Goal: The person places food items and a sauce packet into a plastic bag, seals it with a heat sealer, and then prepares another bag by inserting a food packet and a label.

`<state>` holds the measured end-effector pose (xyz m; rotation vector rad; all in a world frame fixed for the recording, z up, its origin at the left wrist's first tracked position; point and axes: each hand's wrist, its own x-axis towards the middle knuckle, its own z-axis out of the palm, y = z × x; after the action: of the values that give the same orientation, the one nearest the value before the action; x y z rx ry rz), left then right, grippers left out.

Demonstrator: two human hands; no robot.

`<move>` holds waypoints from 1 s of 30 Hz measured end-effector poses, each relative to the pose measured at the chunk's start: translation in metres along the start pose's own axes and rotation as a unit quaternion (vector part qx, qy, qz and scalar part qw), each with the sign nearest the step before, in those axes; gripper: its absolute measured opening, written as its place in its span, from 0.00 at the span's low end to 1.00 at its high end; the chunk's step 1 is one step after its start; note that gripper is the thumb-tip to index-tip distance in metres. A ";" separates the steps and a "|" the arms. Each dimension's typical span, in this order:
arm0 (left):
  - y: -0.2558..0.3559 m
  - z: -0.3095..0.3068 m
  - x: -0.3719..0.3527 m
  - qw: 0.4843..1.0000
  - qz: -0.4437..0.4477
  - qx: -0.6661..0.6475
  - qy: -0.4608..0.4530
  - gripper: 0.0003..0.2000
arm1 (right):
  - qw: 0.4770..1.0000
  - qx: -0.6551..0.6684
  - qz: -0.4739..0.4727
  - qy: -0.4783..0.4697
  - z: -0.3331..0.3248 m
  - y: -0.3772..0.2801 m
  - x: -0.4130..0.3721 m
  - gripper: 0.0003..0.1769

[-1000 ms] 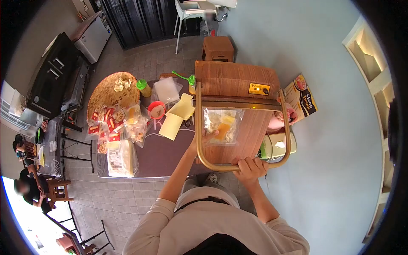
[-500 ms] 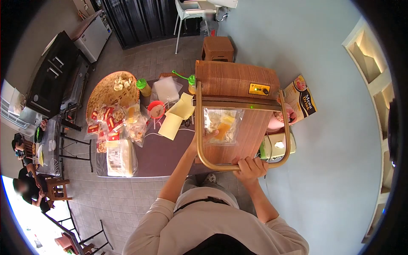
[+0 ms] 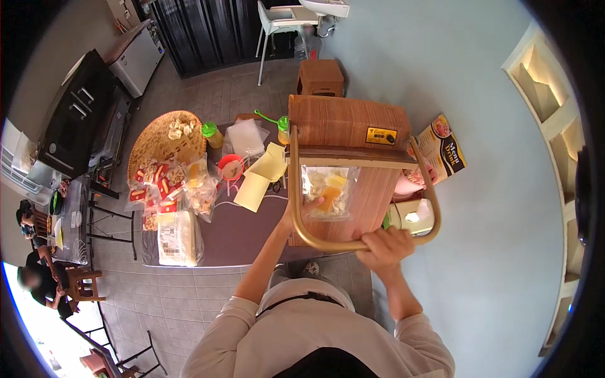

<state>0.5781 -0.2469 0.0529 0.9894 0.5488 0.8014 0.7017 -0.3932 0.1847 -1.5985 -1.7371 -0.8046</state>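
Observation:
A wood-look bag sealer (image 3: pixel 350 120) with a gold handle bar (image 3: pixel 328 244) stands on the table. My right hand (image 3: pixel 387 249) is wrapped round the front of that bar. A clear plastic bag (image 3: pixel 328 192) of pale food pieces, with an orange-yellow packet (image 3: pixel 331 197) inside, lies on the sealer's wooden board, its top edge at the sealing strip. My left hand (image 3: pixel 302 211) reaches under the handle and holds the bag's near left side. Its thumb shows by the orange-yellow packet; the other fingers are mostly hidden.
On the table (image 3: pixel 246 233) lie a woven tray (image 3: pixel 145 135), several filled snack bags (image 3: pixel 167 183), a wrapped white stack (image 3: pixel 178 239), yellow paper (image 3: pixel 261 176), a red bowl (image 3: pixel 232 167) and green-capped bottles (image 3: pixel 213 133). A menu card (image 3: pixel 444 145) stands at right. A person (image 3: pixel 41 277) sits far left.
My right hand and the handle bar have shifted slightly to the right, and the bar looks raised a little. The green light on the sealer's strip no longer shows. My left hand stays at the bag.

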 end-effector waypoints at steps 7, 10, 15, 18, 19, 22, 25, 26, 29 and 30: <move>0.012 0.017 -0.011 0.996 0.064 0.054 -0.010 0.36 | 0.985 -0.080 -0.040 0.147 -0.005 0.032 0.142 0.17; 0.021 0.022 -0.017 0.997 0.011 0.078 -0.008 0.38 | 0.982 -0.103 -0.041 0.156 0.009 0.046 0.175 0.18; 0.026 0.024 -0.021 0.971 0.055 0.230 0.047 0.16 | 0.983 -0.111 -0.033 0.146 0.019 0.059 0.196 0.15; 0.040 0.028 -0.028 0.942 0.058 0.327 0.039 0.19 | 0.983 -0.119 -0.029 0.140 0.021 0.062 0.199 0.14; 0.041 0.031 -0.030 0.933 0.069 0.347 0.061 0.17 | 0.983 -0.119 -0.028 0.139 0.021 0.062 0.199 0.14; 0.047 0.043 -0.037 0.929 0.077 0.353 0.083 0.16 | 0.983 -0.124 -0.024 0.136 0.022 0.061 0.199 0.20; 0.048 0.057 -0.041 0.937 0.091 0.324 0.087 0.15 | 0.982 -0.125 -0.030 0.142 0.022 0.061 0.198 0.20; 0.048 0.061 -0.043 0.941 0.106 0.308 0.090 0.15 | 0.981 -0.125 -0.030 0.144 0.022 0.061 0.198 0.20; 0.048 0.068 -0.048 0.931 0.090 0.338 0.101 0.15 | 0.980 -0.127 -0.031 0.148 0.022 0.062 0.197 0.20; 0.053 0.072 -0.050 0.931 0.090 0.338 0.099 0.15 | 0.980 -0.125 -0.033 0.149 0.022 0.063 0.197 0.20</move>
<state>0.5822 -0.3074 0.1352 1.6203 0.9563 0.9000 0.7514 -0.2511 0.3280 -1.4891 -1.5259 -1.2682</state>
